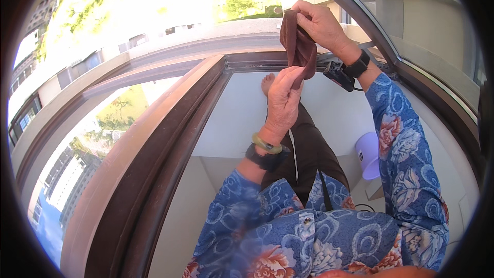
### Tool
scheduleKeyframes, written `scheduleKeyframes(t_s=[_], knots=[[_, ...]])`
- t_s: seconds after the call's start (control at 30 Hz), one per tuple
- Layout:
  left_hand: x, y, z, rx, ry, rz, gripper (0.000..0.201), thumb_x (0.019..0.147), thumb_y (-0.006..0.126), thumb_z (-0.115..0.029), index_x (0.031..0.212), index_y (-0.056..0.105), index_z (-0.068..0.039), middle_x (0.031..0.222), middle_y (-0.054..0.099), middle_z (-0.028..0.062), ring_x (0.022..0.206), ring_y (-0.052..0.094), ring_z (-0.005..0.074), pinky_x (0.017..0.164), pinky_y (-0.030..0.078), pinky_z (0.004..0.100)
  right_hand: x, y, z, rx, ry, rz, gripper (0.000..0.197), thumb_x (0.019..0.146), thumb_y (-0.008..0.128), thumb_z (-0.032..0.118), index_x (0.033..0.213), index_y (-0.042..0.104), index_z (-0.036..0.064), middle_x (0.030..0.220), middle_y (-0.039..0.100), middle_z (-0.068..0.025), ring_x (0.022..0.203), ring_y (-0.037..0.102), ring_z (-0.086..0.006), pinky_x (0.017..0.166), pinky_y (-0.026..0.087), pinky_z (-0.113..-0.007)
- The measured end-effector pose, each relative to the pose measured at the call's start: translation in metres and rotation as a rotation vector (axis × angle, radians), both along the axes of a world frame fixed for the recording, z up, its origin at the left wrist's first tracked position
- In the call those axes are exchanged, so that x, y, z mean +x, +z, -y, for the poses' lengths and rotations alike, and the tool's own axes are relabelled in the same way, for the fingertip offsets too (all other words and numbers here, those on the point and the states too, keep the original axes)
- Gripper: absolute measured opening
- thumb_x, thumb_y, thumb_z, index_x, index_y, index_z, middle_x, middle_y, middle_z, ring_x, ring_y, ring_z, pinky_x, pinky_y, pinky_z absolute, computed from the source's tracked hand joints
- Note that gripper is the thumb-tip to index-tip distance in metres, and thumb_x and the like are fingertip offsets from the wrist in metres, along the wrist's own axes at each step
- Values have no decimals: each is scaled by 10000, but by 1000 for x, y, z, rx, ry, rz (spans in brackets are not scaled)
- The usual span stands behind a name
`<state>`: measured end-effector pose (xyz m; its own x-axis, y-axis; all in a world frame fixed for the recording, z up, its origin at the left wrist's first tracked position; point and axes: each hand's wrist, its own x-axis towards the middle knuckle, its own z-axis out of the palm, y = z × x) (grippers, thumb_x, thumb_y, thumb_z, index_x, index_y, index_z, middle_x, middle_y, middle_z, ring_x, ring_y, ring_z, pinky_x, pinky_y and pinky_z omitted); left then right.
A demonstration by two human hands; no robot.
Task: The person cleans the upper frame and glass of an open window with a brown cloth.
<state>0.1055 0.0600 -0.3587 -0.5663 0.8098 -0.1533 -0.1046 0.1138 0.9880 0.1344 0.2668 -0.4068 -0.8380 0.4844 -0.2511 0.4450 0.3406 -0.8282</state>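
A dark brown cloth point(299, 46) is stretched between my two hands, just above the window sill. Its upper end is pinched by my right hand point(320, 24), with the thumb laid over the fabric. Lower down, my left hand point(283, 98) grips the bottom edge of the cloth, its fingers closed together. The cloth hangs in loose folds, and part of it is hidden behind the fingers. Close by my right wrist, a small black device point(338, 76) with a cable rests by the window frame.
An open brown-framed window sash point(154, 175) slants along my left. The brown window frame point(252, 62) runs ahead, with bright outdoors beyond it. My bare foot point(267, 83) is on a white surface point(231, 118). A light purple bucket point(367, 155) stands at my right, below the arm.
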Motion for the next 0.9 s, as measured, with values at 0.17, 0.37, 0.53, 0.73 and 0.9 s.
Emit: scheduleKeyframes(t_s=[0.17, 0.37, 0.53, 0.73, 0.9], knots=[[21, -7, 27, -107, 77, 175, 241, 981, 494, -91, 1172, 565, 37, 1092, 585, 80, 999, 551, 172, 896, 434, 288, -12, 2, 22, 175, 285, 100, 180, 841, 590, 259, 818, 658, 93, 769, 657, -70, 655, 621, -220, 630, 489, -330], [34, -19, 61, -201, 340, 430, 284, 994, 491, -111, 1231, 552, 33, 1154, 590, 76, 1059, 544, 146, 936, 452, 298, -69, -19, 76, 491, 632, 38, 134, 722, 638, 197, 681, 652, 70, 683, 647, -121, 684, 645, -298, 622, 511, -393], [28, -17, 70, -257, 374, 388, 361, 1002, 468, -171, 1294, 502, 38, 1207, 581, 101, 1064, 576, 190, 930, 489, 368, -89, -26, 104, 524, 739, 111, 100, 689, 618, 113, 687, 694, 47, 714, 668, -157, 679, 670, -295, 556, 521, -393], [25, -18, 72, -270, 405, 400, 362, 1005, 462, -179, 1292, 505, 37, 1214, 578, 103, 1070, 569, 184, 928, 487, 359, -88, -21, 106, 520, 798, 297, 100, 700, 635, 103, 731, 721, 60, 701, 676, -134, 693, 687, -270, 548, 532, -371], [22, -14, 75, -274, 398, 377, 360, 1004, 464, -174, 1291, 505, 39, 1225, 570, 111, 1074, 563, 185, 935, 478, 353, -79, -19, 97, 540, 947, 494, 147, 747, 693, 164, 870, 752, 111, 883, 723, -98, 855, 700, -256, 659, 551, -346]])
